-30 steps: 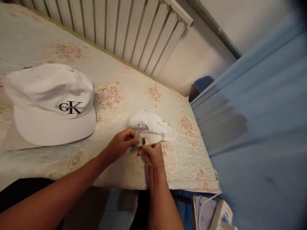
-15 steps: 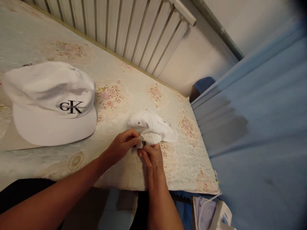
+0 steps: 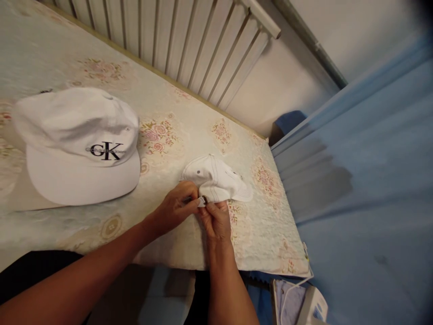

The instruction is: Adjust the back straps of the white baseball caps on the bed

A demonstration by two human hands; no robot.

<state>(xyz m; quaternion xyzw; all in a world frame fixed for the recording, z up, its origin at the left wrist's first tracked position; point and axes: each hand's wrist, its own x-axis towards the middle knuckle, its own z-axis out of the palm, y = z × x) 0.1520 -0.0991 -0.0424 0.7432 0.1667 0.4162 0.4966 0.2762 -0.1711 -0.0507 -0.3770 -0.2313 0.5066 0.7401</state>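
The small white cap [image 3: 216,179] lies on the floral table cover [image 3: 189,135], toward the right end and close to the near edge; its long axis runs left to right, brim pointing right, rounded crown to the left, back strap turned toward the person. The left hand [image 3: 176,208] is closed in a pinch, thumb and fingertips gripping the strap end at the cap's near rim; the right hand [image 3: 216,220] meets it from the right, fingers curled, pinching the small metal buckle [image 3: 203,200] at the same spot; the two hands touch at the fingertips. Well apart on the left sits a larger white cap [image 3: 79,144] with black lettering, brim toward the near edge; a white ribbed radiator [image 3: 189,40] stands along the far side.
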